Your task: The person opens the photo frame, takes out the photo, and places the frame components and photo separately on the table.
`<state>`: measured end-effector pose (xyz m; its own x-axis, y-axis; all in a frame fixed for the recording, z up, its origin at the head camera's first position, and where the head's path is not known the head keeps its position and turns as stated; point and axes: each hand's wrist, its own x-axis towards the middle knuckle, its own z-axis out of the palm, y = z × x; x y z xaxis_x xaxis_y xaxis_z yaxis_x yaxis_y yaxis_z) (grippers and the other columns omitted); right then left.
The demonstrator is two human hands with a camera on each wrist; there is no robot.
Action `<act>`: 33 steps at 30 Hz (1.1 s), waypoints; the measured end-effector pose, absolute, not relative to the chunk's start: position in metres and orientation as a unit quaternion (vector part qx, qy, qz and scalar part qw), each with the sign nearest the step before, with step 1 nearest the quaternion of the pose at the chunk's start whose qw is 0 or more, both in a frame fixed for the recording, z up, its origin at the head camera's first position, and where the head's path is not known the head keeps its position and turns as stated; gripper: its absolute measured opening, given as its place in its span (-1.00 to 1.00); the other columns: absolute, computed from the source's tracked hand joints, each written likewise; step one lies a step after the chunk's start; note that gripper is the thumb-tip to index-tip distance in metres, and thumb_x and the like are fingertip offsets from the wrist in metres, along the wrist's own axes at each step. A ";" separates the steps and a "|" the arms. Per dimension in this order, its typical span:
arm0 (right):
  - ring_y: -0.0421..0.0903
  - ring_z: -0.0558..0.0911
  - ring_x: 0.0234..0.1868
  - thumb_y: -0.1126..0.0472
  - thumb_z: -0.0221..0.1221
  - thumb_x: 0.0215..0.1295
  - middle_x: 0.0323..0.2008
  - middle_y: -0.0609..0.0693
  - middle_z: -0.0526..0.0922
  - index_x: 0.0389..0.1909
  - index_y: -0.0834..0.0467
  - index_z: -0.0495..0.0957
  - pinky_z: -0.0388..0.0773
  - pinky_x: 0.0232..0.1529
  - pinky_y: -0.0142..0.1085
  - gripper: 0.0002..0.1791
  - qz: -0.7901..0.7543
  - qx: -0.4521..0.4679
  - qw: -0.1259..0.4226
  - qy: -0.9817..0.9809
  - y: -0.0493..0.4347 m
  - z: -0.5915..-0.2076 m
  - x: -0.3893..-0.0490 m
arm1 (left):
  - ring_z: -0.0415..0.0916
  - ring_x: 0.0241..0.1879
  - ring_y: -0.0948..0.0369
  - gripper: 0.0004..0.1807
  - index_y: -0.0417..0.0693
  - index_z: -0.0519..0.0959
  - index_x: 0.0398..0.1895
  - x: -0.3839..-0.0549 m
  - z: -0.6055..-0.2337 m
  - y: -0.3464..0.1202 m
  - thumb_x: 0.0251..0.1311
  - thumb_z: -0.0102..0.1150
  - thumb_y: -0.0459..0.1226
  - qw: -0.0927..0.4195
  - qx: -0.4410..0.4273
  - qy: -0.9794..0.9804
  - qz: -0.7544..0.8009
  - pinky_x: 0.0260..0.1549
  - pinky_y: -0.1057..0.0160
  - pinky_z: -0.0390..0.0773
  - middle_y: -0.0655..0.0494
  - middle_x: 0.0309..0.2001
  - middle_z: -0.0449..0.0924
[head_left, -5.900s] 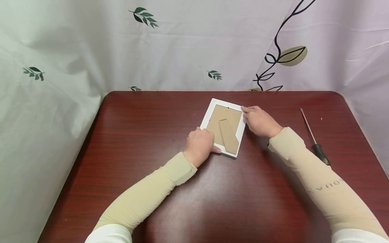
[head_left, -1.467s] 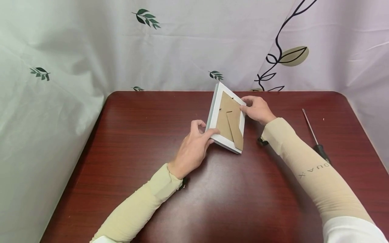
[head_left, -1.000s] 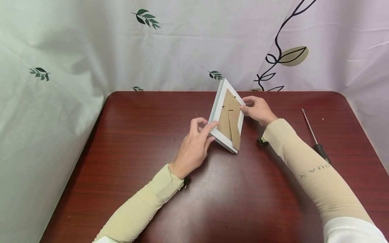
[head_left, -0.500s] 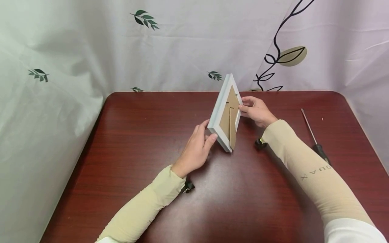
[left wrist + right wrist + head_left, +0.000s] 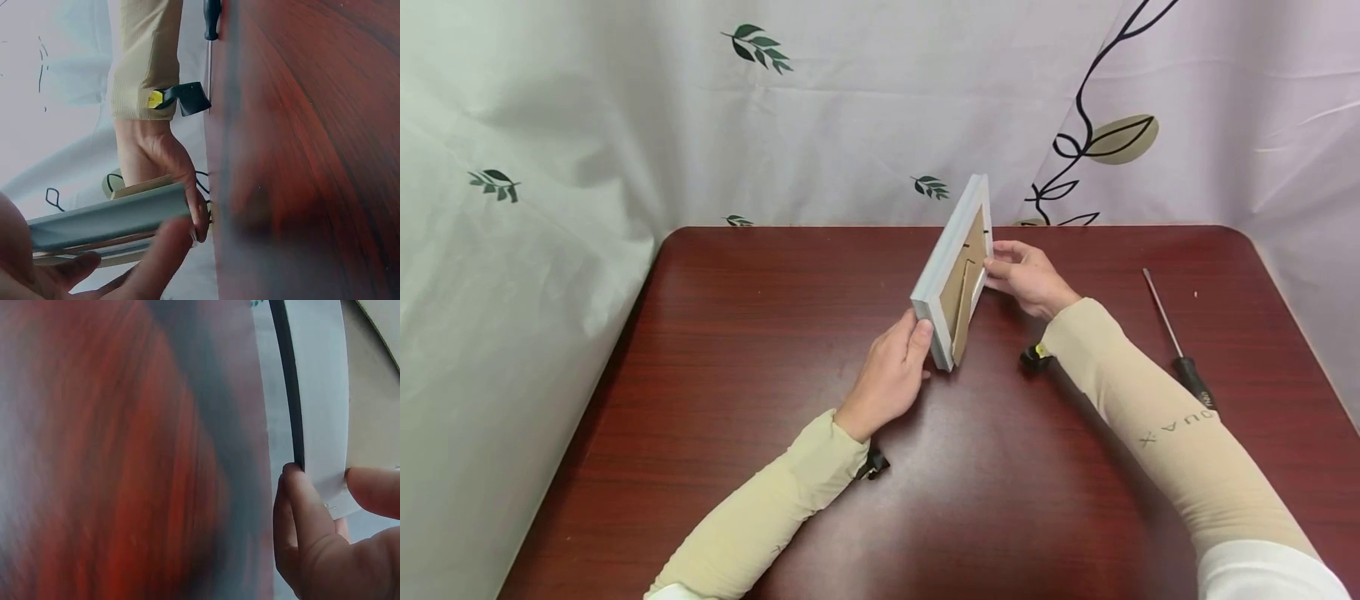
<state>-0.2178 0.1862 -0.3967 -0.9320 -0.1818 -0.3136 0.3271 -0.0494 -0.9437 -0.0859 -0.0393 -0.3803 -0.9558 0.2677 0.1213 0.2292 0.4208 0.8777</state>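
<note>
A white picture frame point(image 5: 948, 250) is held steeply tilted above the table, its brown backing board point(image 5: 955, 292) and easel stand point(image 5: 966, 312) turned to the right. My left hand point(image 5: 891, 375) grips the lower left corner, thumb on the edge and the other fingers partly hidden behind it. On the far side, my right hand point(image 5: 1030, 279) pinches the border between thumb and fingers. The right wrist view shows that pinch close up, with the white border point(image 5: 319, 394) between the fingers point(image 5: 306, 506) and thumb. The frame's front is hidden in the head view.
A screwdriver point(image 5: 1187, 379) with a black handle lies at the right of the dark red wooden table point(image 5: 737, 333). Close to its shaft is a tiny pale bit point(image 5: 1196, 293). A leaf-patterned curtain point(image 5: 850, 108) hangs behind the table.
The picture frame, lying nearly flat earlier, has been raised and turned so its side edge faces me. My left hand has shifted its hold around the lower left corner; the right stays on the far side.
</note>
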 end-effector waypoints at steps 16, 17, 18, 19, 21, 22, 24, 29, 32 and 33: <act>-0.22 0.54 0.02 0.38 -0.01 0.52 0.10 0.03 0.38 0.54 0.33 -0.02 0.45 0.27 -0.26 -0.34 -0.761 0.067 0.214 0.608 0.174 -0.400 -0.210 | 0.58 -0.08 0.17 -0.33 -0.15 0.46 0.31 -0.082 -0.380 -0.028 0.27 0.30 0.06 -0.030 0.155 0.891 0.425 -0.06 0.14 0.60 0.02 0.03 0.61; -0.22 0.53 0.03 0.39 -0.02 0.52 0.09 0.03 0.37 0.54 0.33 -0.03 0.44 0.27 -0.26 -0.34 -0.762 0.067 0.214 0.608 0.174 -0.401 -0.210 | 0.60 -0.13 0.14 -0.39 -0.20 0.51 0.23 -0.083 -0.381 -0.027 0.24 0.34 -0.01 -0.048 0.158 0.898 0.408 -0.12 0.13 0.63 0.00 -0.04 0.63; -0.21 0.53 0.03 0.39 -0.03 0.52 0.08 0.03 0.37 0.54 0.34 -0.04 0.45 0.27 -0.25 -0.34 -0.763 0.068 0.214 0.606 0.174 -0.401 -0.210 | 0.63 -0.20 0.12 -0.47 -0.24 0.57 0.12 -0.084 -0.382 -0.027 0.22 0.36 -0.06 -0.067 0.159 0.905 0.390 -0.20 0.12 0.64 -0.01 -0.13 0.66; -0.20 0.52 0.04 0.40 -0.04 0.52 0.07 0.03 0.37 0.54 0.34 -0.04 0.45 0.27 -0.25 -0.34 -0.764 0.068 0.213 0.606 0.174 -0.401 -0.210 | 0.63 -0.29 0.11 -0.57 -0.27 0.61 -0.02 -0.085 -0.382 -0.027 0.22 0.36 -0.11 -0.085 0.159 0.910 0.373 -0.29 0.12 0.65 -0.01 -0.24 0.66; -0.18 0.52 0.05 0.40 -0.04 0.52 0.07 0.05 0.38 0.52 0.36 -0.03 0.48 0.24 -0.25 -0.36 -0.763 0.067 0.209 0.608 0.174 -0.401 -0.210 | 0.59 -0.48 0.13 -0.73 -0.22 0.64 -0.32 -0.086 -0.384 -0.026 0.20 0.35 -0.15 -0.109 0.153 0.919 0.346 -0.48 0.15 0.60 0.05 -0.45 0.62; -0.17 0.53 0.06 0.40 -0.02 0.51 0.08 0.05 0.38 0.51 0.37 -0.01 0.50 0.23 -0.24 -0.37 -0.762 0.068 0.207 0.610 0.174 -0.401 -0.210 | 0.54 -0.56 0.15 -0.75 -0.17 0.62 -0.45 -0.086 -0.384 -0.026 0.19 0.34 -0.15 -0.116 0.152 0.922 0.338 -0.55 0.17 0.56 0.09 -0.55 0.58; -0.14 0.54 0.10 0.38 0.00 0.51 0.10 0.07 0.41 0.48 0.37 0.05 0.54 0.18 -0.22 -0.39 -0.758 0.067 0.200 0.617 0.173 -0.400 -0.210 | 0.44 -0.67 0.20 -0.69 -0.05 0.52 -0.64 -0.085 -0.384 -0.026 0.18 0.33 -0.15 -0.126 0.157 0.925 0.322 -0.66 0.20 0.48 0.18 -0.69 0.45; -0.09 0.53 0.20 0.29 0.09 0.50 0.20 0.07 0.41 0.44 0.32 0.19 0.59 0.11 -0.15 -0.42 -0.742 0.066 0.193 0.639 0.176 -0.396 -0.211 | 0.29 -0.74 0.24 -0.58 0.05 0.32 -0.72 -0.083 -0.384 -0.024 0.17 0.31 -0.20 -0.156 0.200 0.924 0.285 -0.73 0.22 0.45 0.28 -0.75 0.18; -0.11 0.56 0.16 0.22 0.15 0.47 0.21 0.05 0.46 0.43 0.26 0.26 0.58 0.13 -0.16 -0.42 -0.730 0.072 0.185 0.654 0.181 -0.391 -0.212 | 0.36 -0.70 0.24 -0.70 0.00 0.41 -0.62 -0.082 -0.385 -0.023 0.15 0.31 -0.24 -0.168 0.212 0.921 0.280 -0.68 0.19 0.53 0.24 -0.69 0.26; -0.13 0.57 0.14 0.20 0.17 0.46 0.19 0.04 0.48 0.42 0.25 0.29 0.57 0.14 -0.18 -0.42 -0.728 0.074 0.180 0.658 0.183 -0.388 -0.212 | 0.41 -0.67 0.23 -0.77 -0.03 0.46 -0.56 -0.082 -0.385 -0.023 0.14 0.31 -0.26 -0.168 0.213 0.921 0.281 -0.65 0.17 0.55 0.23 -0.66 0.32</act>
